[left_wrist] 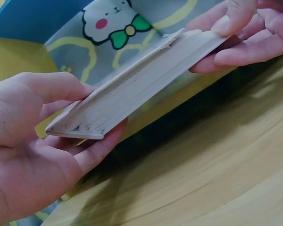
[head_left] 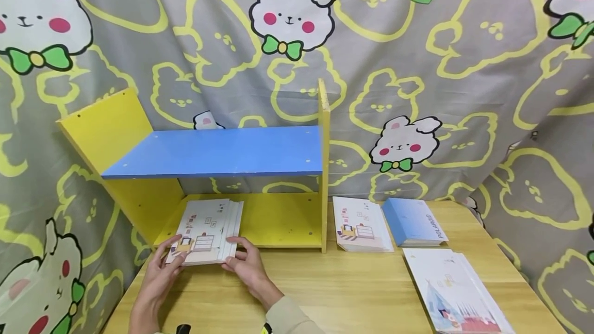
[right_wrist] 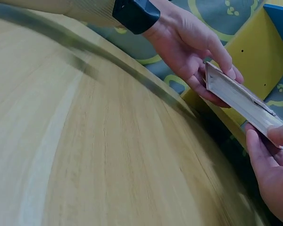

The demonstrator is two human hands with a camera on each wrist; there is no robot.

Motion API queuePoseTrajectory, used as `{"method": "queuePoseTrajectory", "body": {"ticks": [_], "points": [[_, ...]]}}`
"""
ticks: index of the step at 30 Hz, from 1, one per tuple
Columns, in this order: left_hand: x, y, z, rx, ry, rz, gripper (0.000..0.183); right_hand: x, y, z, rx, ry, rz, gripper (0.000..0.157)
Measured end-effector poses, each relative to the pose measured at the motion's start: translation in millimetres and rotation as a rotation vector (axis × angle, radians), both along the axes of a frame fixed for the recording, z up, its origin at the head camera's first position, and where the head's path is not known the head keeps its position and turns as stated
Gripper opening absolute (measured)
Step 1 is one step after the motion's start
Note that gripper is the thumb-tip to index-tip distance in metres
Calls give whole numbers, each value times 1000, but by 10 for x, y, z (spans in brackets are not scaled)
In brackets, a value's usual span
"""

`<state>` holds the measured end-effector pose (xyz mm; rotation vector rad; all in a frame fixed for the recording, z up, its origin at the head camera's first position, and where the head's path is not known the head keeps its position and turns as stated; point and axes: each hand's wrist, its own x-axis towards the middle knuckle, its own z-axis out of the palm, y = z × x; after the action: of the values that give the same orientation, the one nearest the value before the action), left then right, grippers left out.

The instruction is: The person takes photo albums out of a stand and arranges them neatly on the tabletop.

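Between both hands is a white book (head_left: 209,233) with a drawn room on its cover, at the front of the lower yellow shelf. The left hand (head_left: 155,277) grips its left side, thumb on the cover and fingers beneath. On the opposite side, the right hand (head_left: 250,269) pinches the near right corner in the same way. Seen in the left wrist view, the book (left_wrist: 137,89) is raised off the wooden surface, its page edges toward the person. The right wrist view also shows both hands on the book (right_wrist: 240,101).
A shelf unit has a blue upper board (head_left: 223,151), a slanting yellow left side (head_left: 111,133) and an upright right panel (head_left: 324,169). Right of it on the wooden table (head_left: 348,293) lie a white book (head_left: 362,223), a blue book (head_left: 413,220) and another illustrated book (head_left: 455,290). Patterned cloth hangs behind.
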<state>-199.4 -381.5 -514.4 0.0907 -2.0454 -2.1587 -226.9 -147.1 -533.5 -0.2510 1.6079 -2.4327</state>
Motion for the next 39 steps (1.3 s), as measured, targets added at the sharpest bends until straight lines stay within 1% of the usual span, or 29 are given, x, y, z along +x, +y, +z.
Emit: {"method": "queuePoseTrajectory", "body": {"ticks": [4,7,11,18,21,25,28,34,39], "points": [[55,-25,-14,33,22,-13,61,11,-2,21,26,9,10,50],[80,-24,-17,18,16,-27,63,6,28,34,58,51,-2,47],[112,-13,13,-9,10,-49,65,-19,71,81,112,103,-31,46],[182,-18,64,-28,31,-91,67,-36,82,138,162,120,-44,50],[213,-11,72,-34,25,-97,69,-27,87,150,156,122,-42,52],[254,5,72,-72,-11,-93,70,4,115,155,142,118,-35,54],[285,15,70,-74,-22,-90,71,33,142,157,139,122,-27,55],[326,27,90,-43,37,-119,73,76,186,213,123,136,-15,55],[355,52,127,-53,52,-108,73,98,207,267,131,143,-18,55]]}}
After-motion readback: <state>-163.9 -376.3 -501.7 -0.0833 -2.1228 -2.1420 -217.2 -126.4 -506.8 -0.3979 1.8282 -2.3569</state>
